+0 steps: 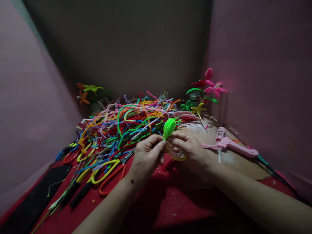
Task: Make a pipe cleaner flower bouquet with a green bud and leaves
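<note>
The left hand and right hand meet fingertip to fingertip. Each pinches the base of a green pipe-cleaner bud, which stands upright just above the fingers, likely so its coiled top stays clear of the grip. A yellowish tape ring sits just under the right fingers; in the dim light I cannot tell whether they grip it. The pipe-cleaner pile sprawls beyond the fingertips, and a pink glue gun lies right of them.
</note>
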### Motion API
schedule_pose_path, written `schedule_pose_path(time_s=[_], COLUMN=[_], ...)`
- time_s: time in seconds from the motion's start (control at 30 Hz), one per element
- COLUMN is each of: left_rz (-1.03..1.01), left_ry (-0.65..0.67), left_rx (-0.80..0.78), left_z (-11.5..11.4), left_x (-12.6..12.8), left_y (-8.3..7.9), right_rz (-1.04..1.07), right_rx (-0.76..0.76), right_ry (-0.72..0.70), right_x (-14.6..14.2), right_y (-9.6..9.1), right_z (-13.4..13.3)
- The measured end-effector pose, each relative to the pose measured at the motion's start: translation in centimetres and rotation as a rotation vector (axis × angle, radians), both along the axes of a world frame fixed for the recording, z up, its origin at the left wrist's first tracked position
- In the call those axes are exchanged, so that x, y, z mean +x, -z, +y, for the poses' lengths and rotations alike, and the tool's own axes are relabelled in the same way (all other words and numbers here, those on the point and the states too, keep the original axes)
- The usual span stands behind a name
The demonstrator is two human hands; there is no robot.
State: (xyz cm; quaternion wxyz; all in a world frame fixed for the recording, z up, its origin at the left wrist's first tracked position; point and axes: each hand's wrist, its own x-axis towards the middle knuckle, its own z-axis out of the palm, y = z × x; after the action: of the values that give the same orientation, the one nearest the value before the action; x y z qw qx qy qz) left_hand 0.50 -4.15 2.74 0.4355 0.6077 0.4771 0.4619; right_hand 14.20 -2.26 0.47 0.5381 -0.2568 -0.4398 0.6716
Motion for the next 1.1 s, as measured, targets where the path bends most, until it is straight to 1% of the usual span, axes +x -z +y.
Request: schedule_pose_path(time_s=[0.07,0.17,0.27,0.33,0.4,0.5,0.57,0.63,0.7,0.73,0.8,0.83,0.9,0.97,1.03,1.1], left_rz=[-0.098,-0.274,-0.451,-0.525,-0.555,-0.514,-0.457,-0.388,-0.289,-0.221,-0.023,0.105,0.399,0.669,0.833,0.88], left_ry=[0.068,0.197,0.331,0.383,0.404,0.418,0.4,0.342,0.217,0.137,-0.012,-0.072,-0.139,-0.175,-0.205,-0.244], left_rx=[-0.065,-0.166,-0.279,-0.324,-0.347,-0.357,-0.345,-0.309,-0.208,-0.119,0.13,0.287,0.613,0.879,1.024,1.082], left_z=[0.1,0.2,0.5,0.7,0.9,1.0,1.0,1.0,0.9,0.8,0.7,0.7,0.8,0.9,1.0,1.0], left_x=[-0.2,-0.4,-0.5,-0.5,-0.4,-0.4,-0.3,-0.1,0.2,0.3,0.4,0.4,0.3,0.1,-0.1,-0.1], left_y=[-0.1,-0.1,0.1,0.3,0.5,0.7,0.7,0.7,0.7,0.9,1.4,1.8,2.6,3.1,3.1,2.7], right_rz=[0.034,0.09,0.153,0.191,0.225,0.244,0.236,0.224,0.22,0.221,0.227,0.228,0.218,0.178,0.119,0.069], right_rx=[-0.001,-0.003,-0.041,-0.081,-0.13,-0.187,-0.193,-0.189,-0.204,-0.216,-0.235,-0.243,-0.247,-0.227,-0.19,-0.13], right_ry=[-0.027,-0.131,-0.229,-0.257,-0.257,-0.23,-0.188,-0.146,-0.112,-0.093,-0.045,-0.019,0.021,0.042,0.061,0.086], right_x=[0.0,0.0,0.1,0.1,0.1,0.1,0.0,-0.1,-0.3,-0.4,-0.6,-0.7,-0.8,-0.7,-0.7,-0.7], right_y=[0.0,0.2,0.4,0.4,0.4,0.2,0.1,0.2,0.3,0.4,0.6,0.7,0.9,1.0,0.9,0.7], right_z=[0.1,0.2,0.3,0.3,0.3,0.3,0.3,0.4,0.3,0.3,0.3,0.2,0.2,0.2,0.1,-0.1])
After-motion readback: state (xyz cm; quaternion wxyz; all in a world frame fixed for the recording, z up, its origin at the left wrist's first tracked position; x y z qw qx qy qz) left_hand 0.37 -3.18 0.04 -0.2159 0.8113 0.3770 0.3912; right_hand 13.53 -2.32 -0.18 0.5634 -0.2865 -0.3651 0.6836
